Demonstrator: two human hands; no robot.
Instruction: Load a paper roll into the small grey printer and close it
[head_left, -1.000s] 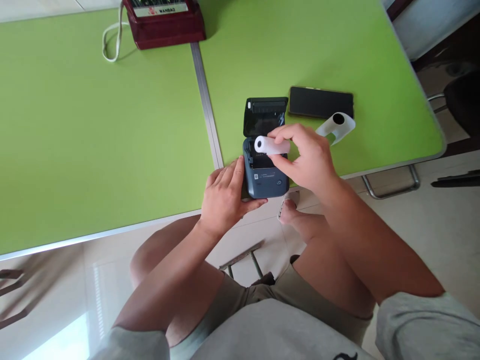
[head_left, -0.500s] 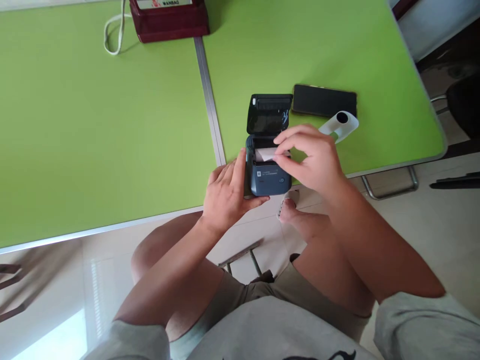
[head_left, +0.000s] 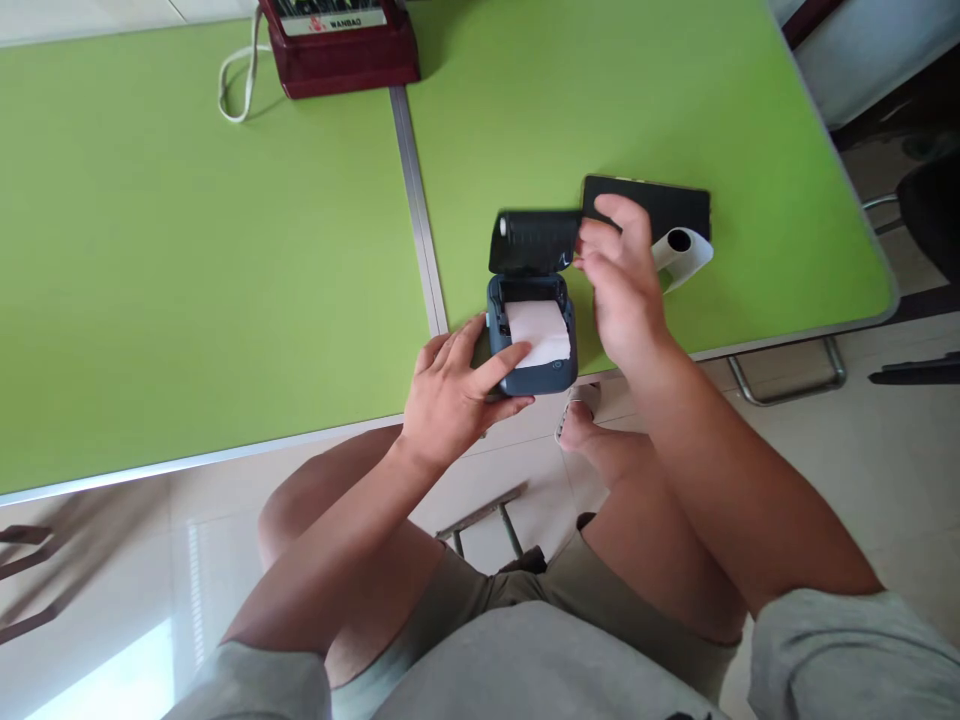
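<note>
A small dark blue printer [head_left: 541, 380] stands at the table's front edge with its black lid [head_left: 534, 243] raised. White paper [head_left: 541, 330] comes out of its bay and lies over the front of its top. My left hand [head_left: 454, 385] grips the printer from the left, with a finger pressing on the paper. At the right edge of the lid is my right hand [head_left: 619, 275], its fingers bent against the lid; their tips are partly hidden.
A black phone [head_left: 660, 205] lies behind my right hand, beside a loose white paper roll [head_left: 694, 260]. A dark red device [head_left: 345, 65] with a white cord [head_left: 251, 75] stands at the back. A metal strip [head_left: 416, 200] crosses the green table [head_left: 225, 270].
The paper now lies forward over the printer. My right hand has let go of it and moved up to the lid, which tilts further forward. A left finger has moved onto the paper.
</note>
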